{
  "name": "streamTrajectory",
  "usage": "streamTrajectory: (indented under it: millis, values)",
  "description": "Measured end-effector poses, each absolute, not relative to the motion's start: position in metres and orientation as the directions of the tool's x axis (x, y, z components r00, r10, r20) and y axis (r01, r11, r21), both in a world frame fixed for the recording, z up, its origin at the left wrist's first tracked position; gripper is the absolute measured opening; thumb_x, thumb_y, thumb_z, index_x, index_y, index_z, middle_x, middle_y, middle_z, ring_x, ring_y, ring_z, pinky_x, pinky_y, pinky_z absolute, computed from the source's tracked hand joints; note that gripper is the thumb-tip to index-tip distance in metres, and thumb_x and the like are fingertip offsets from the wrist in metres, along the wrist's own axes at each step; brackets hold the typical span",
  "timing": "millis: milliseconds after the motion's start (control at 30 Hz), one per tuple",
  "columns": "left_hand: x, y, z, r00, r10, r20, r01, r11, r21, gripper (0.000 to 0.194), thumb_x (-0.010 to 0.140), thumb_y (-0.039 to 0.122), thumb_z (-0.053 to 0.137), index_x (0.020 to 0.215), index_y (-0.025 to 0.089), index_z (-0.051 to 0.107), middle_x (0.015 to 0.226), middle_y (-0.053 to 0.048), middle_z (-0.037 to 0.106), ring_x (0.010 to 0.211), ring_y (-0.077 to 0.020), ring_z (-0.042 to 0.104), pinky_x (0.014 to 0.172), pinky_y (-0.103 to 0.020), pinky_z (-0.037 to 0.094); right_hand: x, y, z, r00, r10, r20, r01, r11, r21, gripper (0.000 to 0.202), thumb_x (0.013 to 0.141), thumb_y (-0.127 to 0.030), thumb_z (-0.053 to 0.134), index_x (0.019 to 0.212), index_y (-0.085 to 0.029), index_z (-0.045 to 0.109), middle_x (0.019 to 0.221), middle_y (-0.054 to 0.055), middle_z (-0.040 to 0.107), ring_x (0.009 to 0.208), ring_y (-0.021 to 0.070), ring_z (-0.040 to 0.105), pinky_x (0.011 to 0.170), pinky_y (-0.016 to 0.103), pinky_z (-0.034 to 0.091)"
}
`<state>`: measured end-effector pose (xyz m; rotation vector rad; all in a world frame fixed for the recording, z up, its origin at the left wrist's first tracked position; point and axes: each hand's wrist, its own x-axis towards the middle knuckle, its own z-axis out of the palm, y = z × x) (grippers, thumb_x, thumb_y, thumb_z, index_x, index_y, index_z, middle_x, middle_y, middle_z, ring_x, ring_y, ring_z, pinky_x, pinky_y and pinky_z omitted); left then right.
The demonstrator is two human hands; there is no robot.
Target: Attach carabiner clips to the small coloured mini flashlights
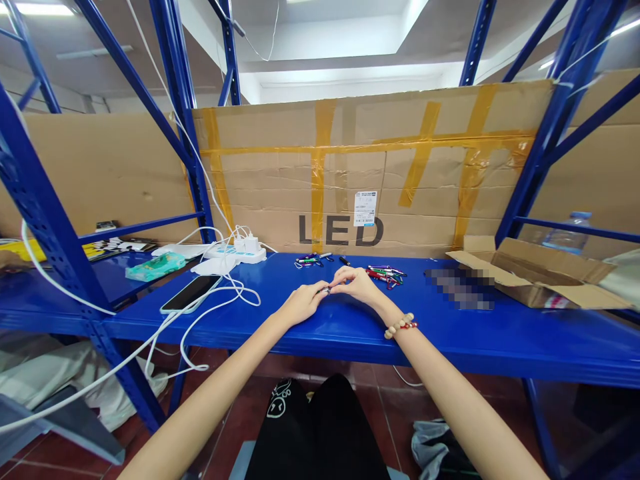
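Observation:
My left hand [303, 303] is closed around a small dark and silver object [324, 291], too small and covered to name. The fingertips of my right hand [359, 285] pinch the same object from the other side. A beaded bracelet [400, 325] circles my right wrist. Behind my hands lie a small pile of slim, shiny coloured pieces [311, 261] and a short black cylinder [344, 261]. Just right of my right hand is a second pile of red, green and purple pieces [386, 275]. All of these rest on the blue shelf table [450, 340].
On the left, a phone [193, 293] lies among white cables [245, 288] near a power strip [247, 251]. At right stands an open cardboard box [545, 270] beside a blurred patch [463, 288]. Blue posts [545, 140] and a cardboard panel [280, 187] bound the table.

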<state>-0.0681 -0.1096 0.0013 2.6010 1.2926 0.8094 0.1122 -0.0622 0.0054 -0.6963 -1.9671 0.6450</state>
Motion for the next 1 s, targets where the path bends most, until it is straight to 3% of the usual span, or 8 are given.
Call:
streamTrajectory:
  millis: [300, 500, 633, 800, 1000]
  values:
    - [-0.068, -0.112, 0.002, 0.506, 0.786, 0.355, 0.748, -0.605, 0.274, 0.023, 0.091, 0.030, 0.032, 0.098, 0.024, 0.052, 0.088, -0.002, 0.063, 0.082, -0.0204, 0.060, 0.069, -0.027, 0.043, 0.115, -0.060, 0.002, -0.459, 0.707, 0.538, 0.265, 0.687, -0.676, 0.024, 0.055, -0.041, 0.073, 0.061, -0.017, 0.070, 0.066, 0.001, 0.055, 0.057, 0.0110, 0.047, 0.053, 0.026, 0.038]
    - [-0.068, -0.113, 0.003, 0.490, 0.795, 0.357, 0.757, -0.591, 0.278, 0.021, 0.091, 0.031, 0.032, 0.095, 0.024, 0.051, 0.083, -0.001, 0.063, 0.078, -0.0202, 0.061, 0.065, -0.026, 0.043, 0.114, -0.065, 0.004, -0.433, 0.756, 0.490, 0.297, 0.634, -0.714, 0.021, 0.057, -0.036, 0.071, 0.062, -0.016, 0.070, 0.065, 0.001, 0.056, 0.058, 0.0113, 0.048, 0.056, 0.026, 0.039]
    - [-0.068, -0.114, 0.004, 0.476, 0.796, 0.374, 0.756, -0.588, 0.289, 0.018, 0.090, 0.029, 0.034, 0.098, 0.025, 0.049, 0.084, 0.000, 0.063, 0.078, -0.0193, 0.061, 0.066, -0.026, 0.043, 0.112, -0.066, 0.006, -0.450, 0.808, 0.380, 0.313, 0.541, -0.781, 0.026, 0.057, -0.040, 0.069, 0.062, -0.014, 0.069, 0.061, 0.002, 0.059, 0.055, 0.0108, 0.049, 0.053, 0.025, 0.038]
    - [-0.066, -0.115, 0.005, 0.467, 0.793, 0.391, 0.749, -0.590, 0.302, 0.015, 0.089, 0.027, 0.036, 0.099, 0.026, 0.047, 0.092, 0.000, 0.063, 0.084, -0.0195, 0.061, 0.070, -0.026, 0.043, 0.112, -0.068, 0.009, -0.467, 0.857, 0.217, 0.335, 0.399, -0.854, 0.033, 0.057, -0.046, 0.067, 0.061, -0.013, 0.068, 0.047, -0.002, 0.052, 0.044, 0.0069, 0.040, 0.041, 0.021, 0.030]
    - [-0.066, -0.115, 0.005, 0.453, 0.794, 0.406, 0.738, -0.590, 0.329, 0.014, 0.088, 0.026, 0.039, 0.098, 0.026, 0.048, 0.093, 0.001, 0.063, 0.086, -0.0189, 0.060, 0.072, -0.026, 0.044, 0.112, -0.071, 0.011, -0.453, 0.880, 0.142, 0.332, 0.315, -0.889, 0.034, 0.056, -0.048, 0.068, 0.059, -0.014, 0.065, 0.050, -0.003, 0.050, 0.046, 0.0063, 0.041, 0.042, 0.020, 0.031]
